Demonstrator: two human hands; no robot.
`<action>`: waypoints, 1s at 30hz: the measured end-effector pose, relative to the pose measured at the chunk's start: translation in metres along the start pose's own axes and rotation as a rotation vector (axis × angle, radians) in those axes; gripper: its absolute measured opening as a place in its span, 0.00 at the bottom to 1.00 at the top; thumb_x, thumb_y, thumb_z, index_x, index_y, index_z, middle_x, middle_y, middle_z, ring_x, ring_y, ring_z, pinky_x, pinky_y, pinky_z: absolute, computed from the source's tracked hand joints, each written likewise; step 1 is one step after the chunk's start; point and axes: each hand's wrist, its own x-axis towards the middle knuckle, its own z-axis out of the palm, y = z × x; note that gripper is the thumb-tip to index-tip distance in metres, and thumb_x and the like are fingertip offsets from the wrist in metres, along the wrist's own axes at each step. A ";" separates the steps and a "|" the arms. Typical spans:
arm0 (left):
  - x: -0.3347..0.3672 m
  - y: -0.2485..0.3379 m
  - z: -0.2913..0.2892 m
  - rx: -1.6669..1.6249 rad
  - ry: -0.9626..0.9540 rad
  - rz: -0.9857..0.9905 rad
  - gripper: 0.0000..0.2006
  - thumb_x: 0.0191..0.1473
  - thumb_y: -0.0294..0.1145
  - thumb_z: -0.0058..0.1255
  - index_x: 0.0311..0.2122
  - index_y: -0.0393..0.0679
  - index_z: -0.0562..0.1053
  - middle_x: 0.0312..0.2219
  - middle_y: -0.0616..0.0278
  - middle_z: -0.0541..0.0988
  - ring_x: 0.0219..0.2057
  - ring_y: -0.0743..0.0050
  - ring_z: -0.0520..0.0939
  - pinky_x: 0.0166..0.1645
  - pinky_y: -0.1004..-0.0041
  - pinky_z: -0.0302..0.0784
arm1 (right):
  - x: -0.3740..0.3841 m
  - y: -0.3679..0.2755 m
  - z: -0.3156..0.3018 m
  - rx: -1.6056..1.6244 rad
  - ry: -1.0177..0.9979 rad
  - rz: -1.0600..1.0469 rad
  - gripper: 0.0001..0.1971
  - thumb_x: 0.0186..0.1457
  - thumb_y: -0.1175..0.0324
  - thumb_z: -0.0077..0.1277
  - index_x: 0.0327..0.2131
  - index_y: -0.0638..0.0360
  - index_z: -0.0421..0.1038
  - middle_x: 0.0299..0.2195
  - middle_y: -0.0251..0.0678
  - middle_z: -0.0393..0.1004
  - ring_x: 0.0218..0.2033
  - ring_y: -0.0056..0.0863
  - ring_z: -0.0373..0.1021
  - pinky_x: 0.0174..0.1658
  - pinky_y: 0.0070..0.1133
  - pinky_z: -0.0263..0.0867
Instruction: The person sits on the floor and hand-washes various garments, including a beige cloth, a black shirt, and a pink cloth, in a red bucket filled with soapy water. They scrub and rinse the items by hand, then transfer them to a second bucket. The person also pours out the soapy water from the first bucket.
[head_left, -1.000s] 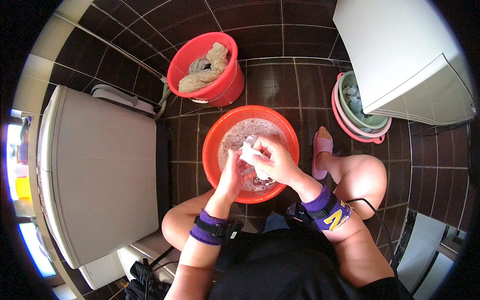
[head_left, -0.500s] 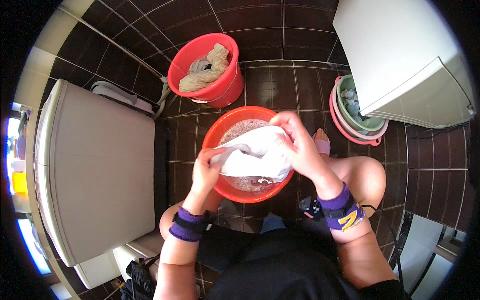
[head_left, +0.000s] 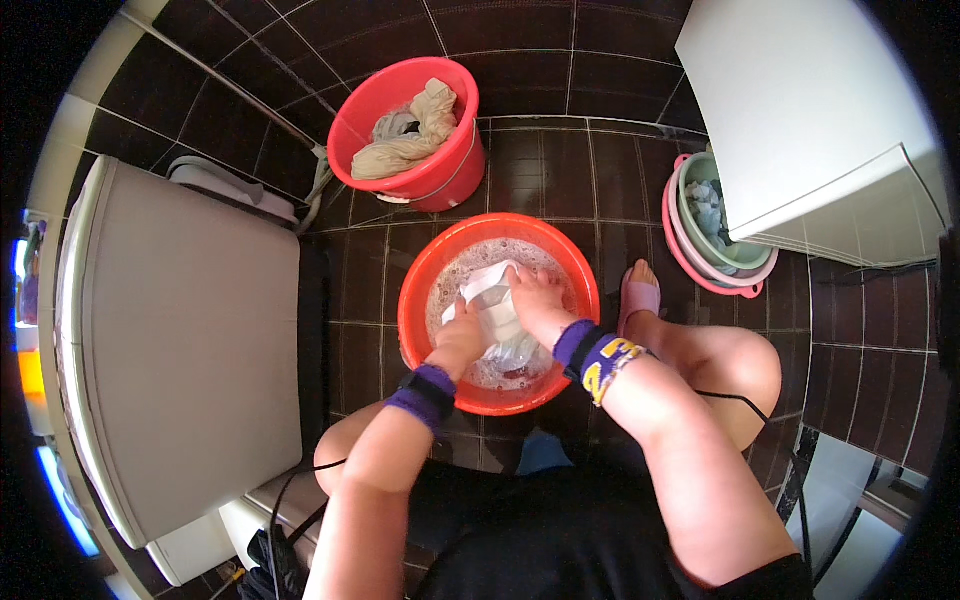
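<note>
A white cloth (head_left: 497,316) lies partly sunk in the foamy water (head_left: 452,272) of an orange-red basin (head_left: 412,300). My left hand (head_left: 460,334) is closed on the cloth's left side, low at the water. On its right side my right hand (head_left: 537,300) grips the cloth too, with the fingers bent over its upper edge. The lower part of the cloth is wet and looks see-through under the suds. Some fingertips are hidden by the cloth and the foam.
Behind the basin stands a red bucket (head_left: 465,165) with beige and grey cloths. Stacked green and pink basins (head_left: 760,275) with cloths sit at the right beside a white cabinet-like appliance (head_left: 800,120). A large pale appliance (head_left: 195,340) fills the left. My bare legs flank the basin.
Both hands have gone down into the basin, taking the white cloth from above the water into it. The cloth, stretched between the hands before, is now bunched and partly under water.
</note>
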 end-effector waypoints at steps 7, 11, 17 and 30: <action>0.046 0.000 0.047 -0.219 -0.054 -0.042 0.32 0.52 0.36 0.41 0.61 0.38 0.50 0.61 0.40 0.50 0.50 0.40 0.72 0.55 0.59 0.68 | 0.046 0.023 0.087 0.132 -0.155 0.116 0.22 0.59 0.68 0.31 0.58 0.55 0.55 0.60 0.43 0.53 0.59 0.48 0.53 0.57 0.35 0.57; 0.087 -0.005 0.064 -0.177 -0.226 -0.032 0.30 0.49 0.33 0.44 0.59 0.38 0.56 0.55 0.39 0.62 0.51 0.43 0.71 0.54 0.59 0.68 | 0.069 0.043 0.123 -0.012 -0.191 0.194 0.20 0.59 0.66 0.27 0.52 0.48 0.64 0.56 0.34 0.62 0.58 0.37 0.55 0.60 0.53 0.34; 0.120 -0.044 0.109 0.023 -0.357 0.112 0.18 0.48 0.31 0.43 0.44 0.38 0.74 0.48 0.41 0.71 0.50 0.46 0.73 0.53 0.59 0.70 | 0.089 0.051 0.141 0.043 -0.099 0.175 0.18 0.55 0.69 0.37 0.49 0.59 0.66 0.50 0.46 0.67 0.51 0.43 0.65 0.56 0.40 0.56; 0.002 -0.048 -0.035 -0.689 0.135 0.148 0.34 0.41 0.18 0.45 0.59 0.37 0.59 0.51 0.43 0.69 0.52 0.50 0.72 0.57 0.66 0.66 | 0.031 0.039 -0.034 0.414 0.233 -0.277 0.32 0.39 0.80 0.44 0.54 0.63 0.61 0.50 0.50 0.66 0.52 0.40 0.65 0.52 0.28 0.63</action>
